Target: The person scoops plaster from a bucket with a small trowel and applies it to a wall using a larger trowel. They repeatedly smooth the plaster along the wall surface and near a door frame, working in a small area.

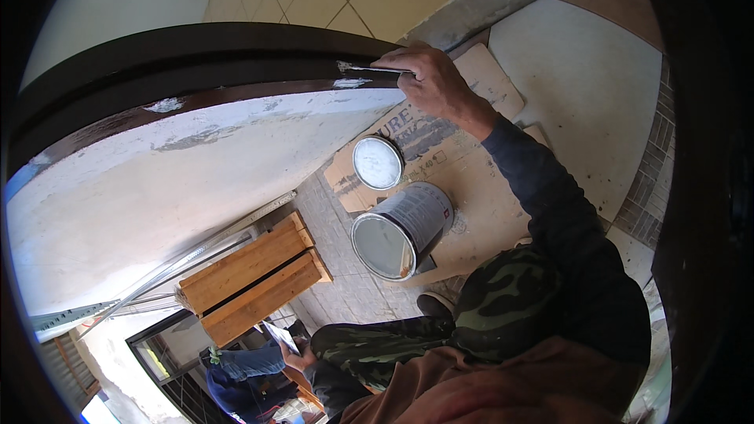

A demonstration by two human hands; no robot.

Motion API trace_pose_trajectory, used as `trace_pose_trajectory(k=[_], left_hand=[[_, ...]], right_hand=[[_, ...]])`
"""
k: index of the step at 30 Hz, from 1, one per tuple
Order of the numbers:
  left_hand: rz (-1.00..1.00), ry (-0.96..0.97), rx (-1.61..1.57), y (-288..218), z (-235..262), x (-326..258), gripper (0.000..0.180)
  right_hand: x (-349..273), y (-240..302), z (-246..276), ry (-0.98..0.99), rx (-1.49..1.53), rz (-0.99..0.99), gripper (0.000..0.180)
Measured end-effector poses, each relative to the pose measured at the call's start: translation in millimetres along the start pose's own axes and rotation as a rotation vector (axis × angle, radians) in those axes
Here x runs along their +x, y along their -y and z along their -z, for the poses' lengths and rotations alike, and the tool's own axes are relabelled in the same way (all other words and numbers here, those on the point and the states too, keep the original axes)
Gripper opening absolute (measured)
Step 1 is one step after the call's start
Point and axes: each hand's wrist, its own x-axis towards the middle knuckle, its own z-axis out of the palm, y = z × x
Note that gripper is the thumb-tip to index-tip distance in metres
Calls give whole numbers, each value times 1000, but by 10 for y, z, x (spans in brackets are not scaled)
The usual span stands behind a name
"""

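Observation:
My right hand (436, 82) is raised and shut on a putty knife (373, 71). The blade lies flat against the edge of a dark brown frame (196, 51), where white filler is smeared. My left hand (301, 357) is low by my knee, gripping a small flat metal blade (280, 336). On the cardboard below the raised arm stands an open tin (400, 229) of pale filler. Its round lid (378, 162) lies just beyond it.
A white-patched panel (157, 188) fills the left. A wooden stool (251, 279) and long metal bars (196, 255) lie on the paved floor. Cardboard sheets (471, 180) cover the floor by the tin. A figure in blue denim (239, 369) is near my left hand.

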Motion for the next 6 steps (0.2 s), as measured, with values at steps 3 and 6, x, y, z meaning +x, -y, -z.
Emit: trace_pose_trajectory(k=[3,6], left_hand=[[9,-9,-7,-4,88,110,30],[25,-19,-20,-38,219,286,32]], right_hand=[[52,118,8,166,-25,-223,44],[174,275,-38,71,-12,-50,43]])
